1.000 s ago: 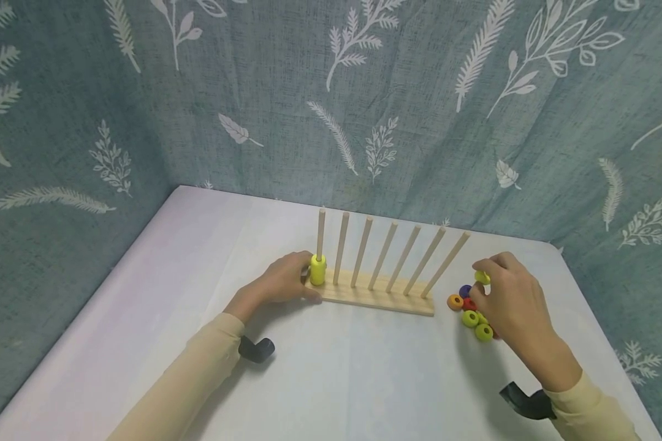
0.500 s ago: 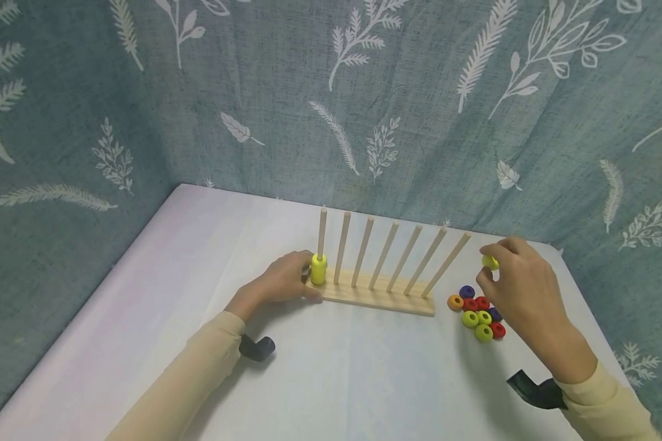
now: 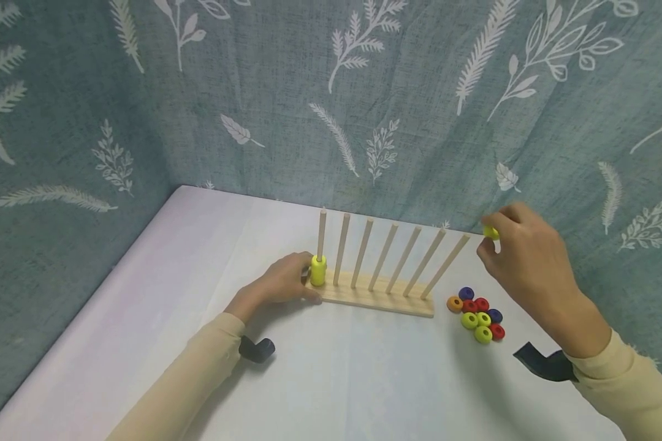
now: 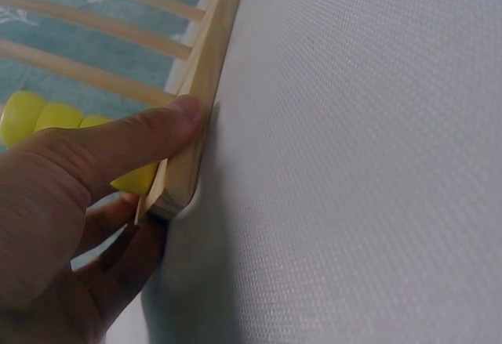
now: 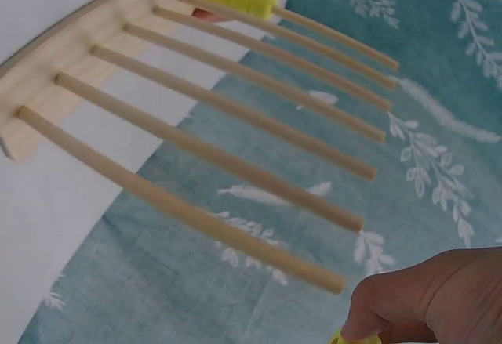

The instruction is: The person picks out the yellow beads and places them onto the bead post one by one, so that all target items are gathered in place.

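Observation:
At its left end my left hand grips the base of a wooden peg rack; the left wrist view shows the thumb on the front edge and fingers behind. Several upright pegs rise from the base. Yellow beads are stacked low on the leftmost peg, beside the left fingers. My right hand pinches one yellow bead between thumb and fingers, raised at about peg-top height to the right of the rack. In the right wrist view that bead is mostly cut off at the bottom edge.
Loose beads lie in a cluster right of the rack, among them an orange bead, a blue bead, a red bead and a yellow bead. A patterned teal curtain stands behind the white table.
My right hand has lifted the yellow bead up and away from the loose beads, uncovering more of them. The left hand and the rack have stayed in place.

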A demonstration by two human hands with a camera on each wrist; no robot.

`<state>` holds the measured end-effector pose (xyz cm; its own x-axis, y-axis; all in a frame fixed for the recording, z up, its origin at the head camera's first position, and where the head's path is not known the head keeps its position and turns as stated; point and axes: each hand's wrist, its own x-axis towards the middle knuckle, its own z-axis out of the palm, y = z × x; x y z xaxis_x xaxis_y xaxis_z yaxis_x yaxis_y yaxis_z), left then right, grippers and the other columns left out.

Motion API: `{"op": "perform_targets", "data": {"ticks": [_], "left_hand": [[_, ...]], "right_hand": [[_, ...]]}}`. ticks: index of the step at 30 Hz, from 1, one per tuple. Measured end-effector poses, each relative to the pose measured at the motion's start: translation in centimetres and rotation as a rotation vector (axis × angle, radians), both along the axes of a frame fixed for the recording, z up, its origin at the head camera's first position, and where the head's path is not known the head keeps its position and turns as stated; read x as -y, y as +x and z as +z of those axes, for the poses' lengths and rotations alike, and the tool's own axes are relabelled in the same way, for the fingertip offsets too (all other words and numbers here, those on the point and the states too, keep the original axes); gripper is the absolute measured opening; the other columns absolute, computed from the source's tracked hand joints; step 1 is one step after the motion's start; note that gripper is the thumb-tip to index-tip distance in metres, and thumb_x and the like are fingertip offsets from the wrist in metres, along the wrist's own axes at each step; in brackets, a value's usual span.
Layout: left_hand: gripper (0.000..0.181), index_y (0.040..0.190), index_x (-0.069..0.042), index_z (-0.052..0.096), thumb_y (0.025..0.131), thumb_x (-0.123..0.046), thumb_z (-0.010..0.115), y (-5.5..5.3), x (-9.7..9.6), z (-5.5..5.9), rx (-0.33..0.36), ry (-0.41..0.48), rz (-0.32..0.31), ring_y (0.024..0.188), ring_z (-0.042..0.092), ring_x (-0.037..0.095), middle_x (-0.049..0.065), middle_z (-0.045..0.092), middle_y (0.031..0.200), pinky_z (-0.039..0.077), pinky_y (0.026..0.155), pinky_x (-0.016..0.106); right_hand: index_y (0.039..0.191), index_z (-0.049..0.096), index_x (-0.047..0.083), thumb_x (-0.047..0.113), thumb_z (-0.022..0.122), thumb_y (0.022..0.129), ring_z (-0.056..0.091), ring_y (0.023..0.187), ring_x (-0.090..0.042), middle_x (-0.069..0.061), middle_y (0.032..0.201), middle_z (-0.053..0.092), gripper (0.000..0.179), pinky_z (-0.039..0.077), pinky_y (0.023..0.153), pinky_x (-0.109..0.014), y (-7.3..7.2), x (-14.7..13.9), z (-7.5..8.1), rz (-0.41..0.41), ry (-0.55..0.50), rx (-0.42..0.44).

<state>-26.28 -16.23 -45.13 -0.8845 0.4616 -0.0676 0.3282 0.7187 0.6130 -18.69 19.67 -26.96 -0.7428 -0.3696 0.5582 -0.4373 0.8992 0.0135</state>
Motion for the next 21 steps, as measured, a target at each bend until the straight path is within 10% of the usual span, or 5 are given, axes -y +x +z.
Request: {"op": "perform_targets", "data": {"ticks": [21], "left_hand": [[0.053, 0.105, -0.014, 0.06, 0.068, -0.033, 0.093, 0.1, 0.2, -0.1, -0.011, 0.007, -0.016, 0.081, 0.05, 0.018, -0.001, 0.056, 0.087, 0.043, 0.074, 0.036]], "right_hand": [[0.099, 0.072, -0.007, -0.012, 0.076, 0.07, 0.058, 0.073, -0.032, -0.02, 0.092, 0.063, 0.03, 0.053, 0.056, -0.044, 1.0, 2.9, 1.7, 0.074, 0.023, -0.019]]}}
